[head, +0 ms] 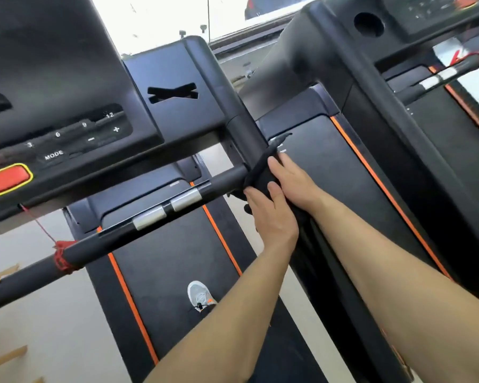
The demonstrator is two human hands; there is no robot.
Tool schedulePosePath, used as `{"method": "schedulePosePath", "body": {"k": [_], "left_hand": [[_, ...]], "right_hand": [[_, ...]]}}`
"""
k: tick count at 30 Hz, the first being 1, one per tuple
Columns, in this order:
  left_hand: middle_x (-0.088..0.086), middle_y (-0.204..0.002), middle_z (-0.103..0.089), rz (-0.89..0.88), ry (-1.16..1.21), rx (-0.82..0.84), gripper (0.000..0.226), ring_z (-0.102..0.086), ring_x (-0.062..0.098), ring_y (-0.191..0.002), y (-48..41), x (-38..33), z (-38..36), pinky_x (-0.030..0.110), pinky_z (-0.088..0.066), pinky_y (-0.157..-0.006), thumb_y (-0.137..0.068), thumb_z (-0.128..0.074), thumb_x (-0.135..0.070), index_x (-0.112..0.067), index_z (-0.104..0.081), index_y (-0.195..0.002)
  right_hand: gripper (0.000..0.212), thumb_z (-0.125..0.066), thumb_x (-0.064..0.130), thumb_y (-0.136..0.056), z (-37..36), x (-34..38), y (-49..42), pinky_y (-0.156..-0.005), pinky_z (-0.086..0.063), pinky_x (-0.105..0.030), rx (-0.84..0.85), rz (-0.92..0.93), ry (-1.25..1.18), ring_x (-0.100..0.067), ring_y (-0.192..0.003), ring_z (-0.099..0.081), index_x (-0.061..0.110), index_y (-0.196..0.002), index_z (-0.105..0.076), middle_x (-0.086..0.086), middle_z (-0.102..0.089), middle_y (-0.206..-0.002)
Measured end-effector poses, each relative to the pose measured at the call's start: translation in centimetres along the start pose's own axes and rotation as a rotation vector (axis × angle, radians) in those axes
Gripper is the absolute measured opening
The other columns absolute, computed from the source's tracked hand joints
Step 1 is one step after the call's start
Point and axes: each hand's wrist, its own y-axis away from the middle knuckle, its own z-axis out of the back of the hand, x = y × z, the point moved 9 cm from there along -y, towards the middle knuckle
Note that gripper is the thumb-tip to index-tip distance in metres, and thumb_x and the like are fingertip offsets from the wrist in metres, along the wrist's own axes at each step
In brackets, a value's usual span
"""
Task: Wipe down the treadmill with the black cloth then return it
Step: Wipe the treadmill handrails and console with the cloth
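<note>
Both hands pressed the cloth (260,172) around the treadmill's side rail (249,134), the left hand (274,217) gripping it with closed fingers and the right hand (291,178) flat on top, so pressing firmly and sliding slowly along would clean best.

Readable markings on the treadmill console (67,128)

The console's lower control strip carries white numbers rising to the right: "3" (30,145), "6" (57,134), "9" (84,124) and "12" (109,115). Just below them sit a minus sign (91,139) and a plus sign (116,129), and lower left a button lettered "MODE" (54,155). The second treadmill's console (432,9) at the upper right shows small marks too blurred to read.
</note>
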Motion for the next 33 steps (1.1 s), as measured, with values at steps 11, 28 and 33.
{"method": "schedulePosePath", "body": {"k": [11,28,33], "left_hand": [[-0.008,-0.162,-0.025,-0.043,-0.057,-0.019,0.075,-0.026,-0.003,-0.139,8.1,3.5,-1.0,0.007,-0.019,-0.104,-0.100,-0.053,-0.039,-0.024,-0.010,-0.159],[-0.007,-0.150,-0.047,0.011,0.143,-0.061,0.088,-0.048,0.012,-0.134,11.7,7.0,-2.6,0.041,-0.039,-0.113,-0.075,-0.059,-0.067,-0.046,-0.022,-0.152],[-0.001,-0.143,-0.054,-0.015,0.131,-0.077,0.095,-0.056,0.019,-0.126,6.5,4.4,-1.7,0.044,-0.045,-0.108,-0.071,-0.063,-0.066,-0.038,-0.025,-0.153]], "right_hand": [[0.041,-0.049,0.058,-0.091,0.1,-11.1,7.6,-0.113,-0.039,-0.047,0.170,-0.096,-0.303,-0.008,-0.111,-0.062,0.028,-0.113,-0.067,0.011,-0.070,-0.111],[0.045,-0.053,0.046,-0.098,-0.8,-15.8,11.5,-0.105,-0.048,-0.039,0.313,-0.267,-0.697,-0.020,-0.113,-0.068,0.016,-0.129,-0.065,-0.005,-0.073,-0.119],[0.042,-0.056,0.053,-0.095,0.0,-10.9,8.9,-0.084,-0.059,-0.034,0.287,-0.221,-0.584,-0.020,-0.092,-0.074,0.017,-0.110,-0.074,-0.005,-0.078,-0.099]]}}
